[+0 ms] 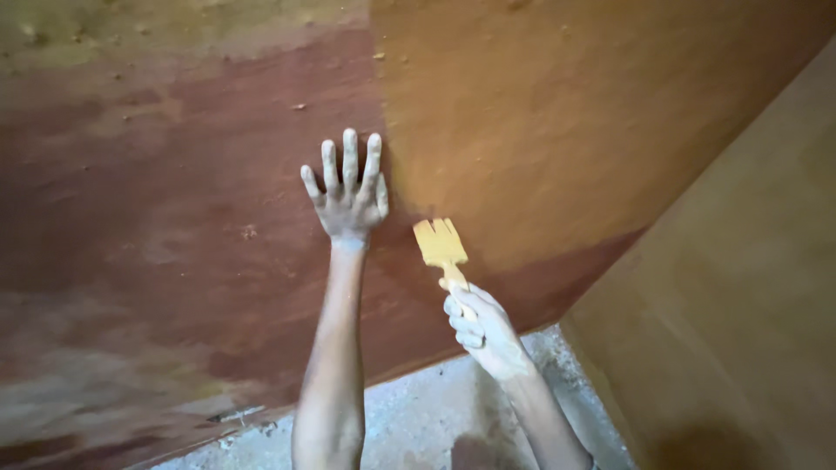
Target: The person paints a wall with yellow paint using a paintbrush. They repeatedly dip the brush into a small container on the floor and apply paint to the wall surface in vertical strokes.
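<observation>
while the left hand [348, 193] lies flat on the wall [157, 218] with all its fingers spread and pointing upward, holding nothing, the right hand [481, 326] is closed around the handle of a paintbrush [441, 248]. the brush is wide and flat, coated all over in yellow-ochre paint, and its bristles point up against the wall just to the right of the left hand's wrist, close to it but not touching it. the bristle tips sit right at the lower edge of the ochre-painted area [557, 130], which covers the upper right part of the wall. the part under and to the left of the open hand is reddish-brown and patchy, with paler streaks toward the bottom left and a dull greenish band along the top. both hands and forearms are dusted with pale powder or dried paint. on the right a second wall [749, 331], evenly ochre, meets the first at a corner. below the two arms shows a strip of rough grey floor [418, 418], speckled and dusty, running along the foot of the wall.
</observation>
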